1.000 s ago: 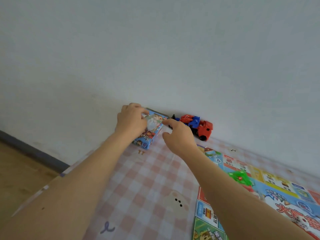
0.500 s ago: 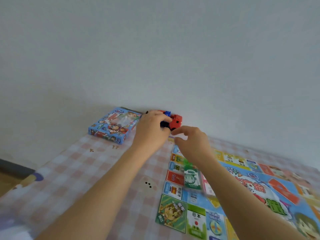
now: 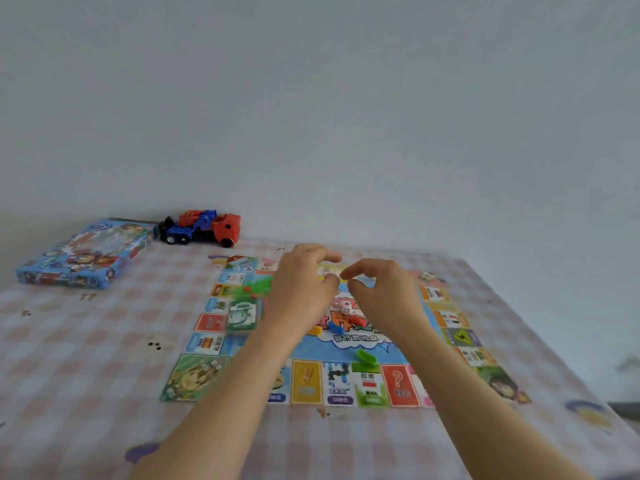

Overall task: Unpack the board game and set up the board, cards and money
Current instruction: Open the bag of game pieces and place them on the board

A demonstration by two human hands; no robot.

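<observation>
left hand [image 3: 301, 289], right hand [image 3: 382, 294] above board [image 3: 306, 382], both curled | I cannot tell any grasp | box [image 3: 83, 254] at table's far-left corner

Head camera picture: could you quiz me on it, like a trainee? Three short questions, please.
1. True or false: the truck stands beside the box.
2. The left hand and right hand hover over: A the board; B the box; C the truck?
3. What colour is the loose piece nearest the board's near edge?
Key: 1 true; 2 A; 3 green.
</observation>
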